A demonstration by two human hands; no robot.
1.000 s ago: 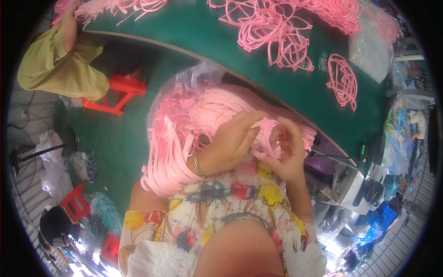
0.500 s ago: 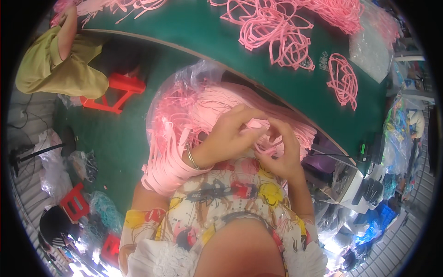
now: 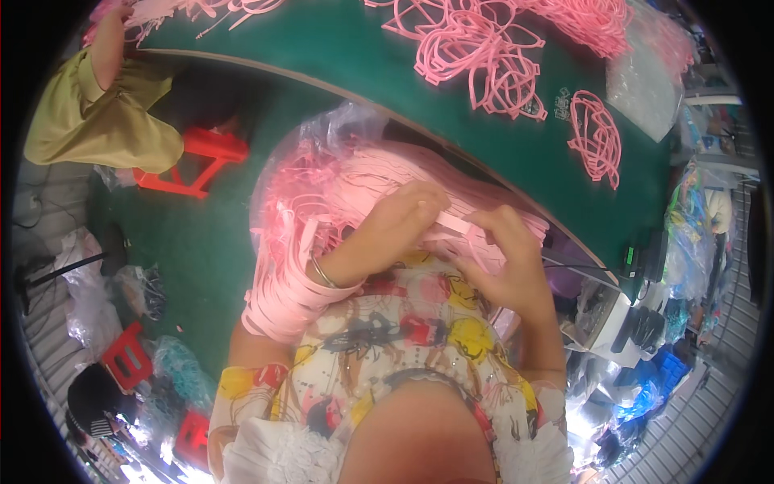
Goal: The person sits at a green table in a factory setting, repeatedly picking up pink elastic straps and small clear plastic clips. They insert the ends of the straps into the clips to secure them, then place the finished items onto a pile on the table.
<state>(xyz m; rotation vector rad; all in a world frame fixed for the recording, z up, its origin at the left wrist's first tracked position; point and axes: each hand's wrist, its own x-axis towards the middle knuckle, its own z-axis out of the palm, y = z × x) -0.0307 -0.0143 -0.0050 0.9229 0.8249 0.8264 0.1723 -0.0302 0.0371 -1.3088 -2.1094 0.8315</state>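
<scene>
A flat pink strap (image 3: 455, 223) is stretched between my two hands, above my lap. My left hand (image 3: 401, 219) pinches one end of it, fingers closed. On the right, my right hand (image 3: 509, 252) grips the strap between thumb and fingers, and a narrow pink loop hangs below. Many pink strap loops (image 3: 282, 294) are wound around my left forearm, below a bracelet (image 3: 322, 274). A large bundle of pink straps (image 3: 379, 171) lies just beyond my hands, partly inside clear plastic.
The green table (image 3: 339, 56) holds piles of pink strap loops (image 3: 476, 56), a smaller coil (image 3: 595, 139) and a clear bag (image 3: 645, 93). A person in olive clothing (image 3: 105, 121) is by a red stool (image 3: 193, 161). Plastic bags (image 3: 89, 266) lie at left.
My hands have moved apart, drawing the pink strap out straight between them. The fingers of my left hand have closed in, and my right hand has shifted slightly right.
</scene>
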